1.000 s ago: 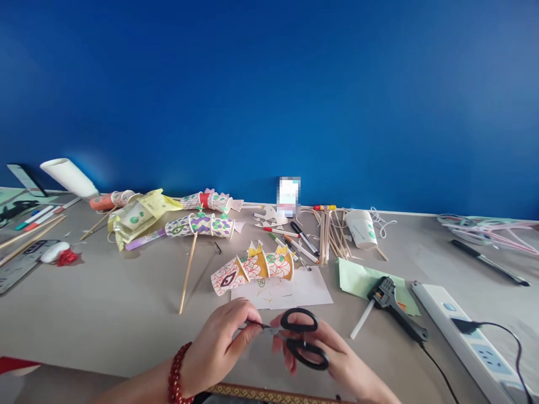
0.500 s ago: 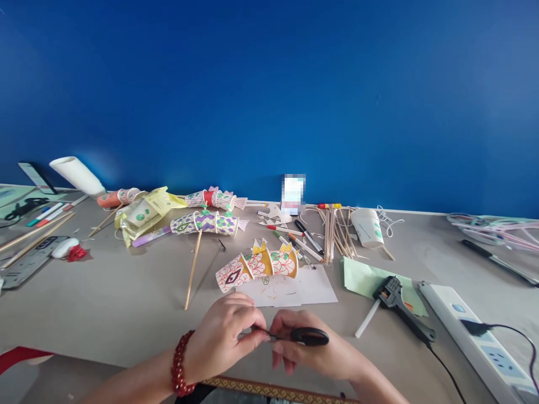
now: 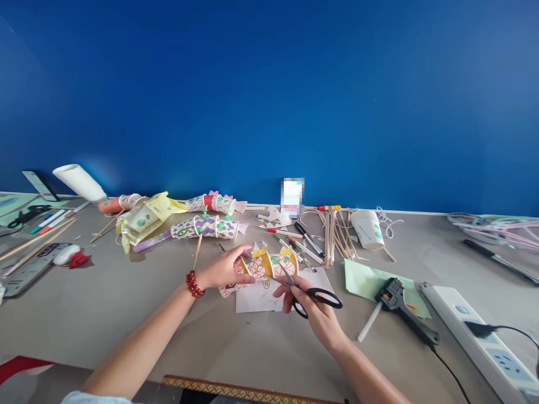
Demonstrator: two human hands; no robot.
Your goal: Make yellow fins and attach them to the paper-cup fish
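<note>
- Head view: the left hand [image 3: 219, 271] reaches over the table [image 3: 138, 314] to the red-scaled paper-cup fish [image 3: 257, 268], its fingers parted around the front cup—thumb on the near side, the others over the far side—and touching it.
- The right hand [image 3: 316, 315] holds the black-handled scissors [image 3: 287, 275], its fingers curled at the handles. The blades stand apart, their tips towards the fish; whether they touch it, I cannot tell.
- The fish lies on its side, with the white paper sheet [image 3: 257, 301] under and in front of it. Its yellow fins point up towards the blue wall [image 3: 269, 101].
- Behind it, to the left, lies the purple-and-green cup fish [image 3: 206, 226]; to the right, wooden sticks [image 3: 329, 238] and pens [image 3: 309, 240]. Further right are the glue gun [image 3: 393, 296], partly on green paper [image 3: 357, 278], and a white power strip [image 3: 463, 331].
- Half a second ago both hands were close together in front of the sheet, the left one pinching at the blade end. Now the left has let go and moved forward to the fish—and the blades show clearly apart.
</note>
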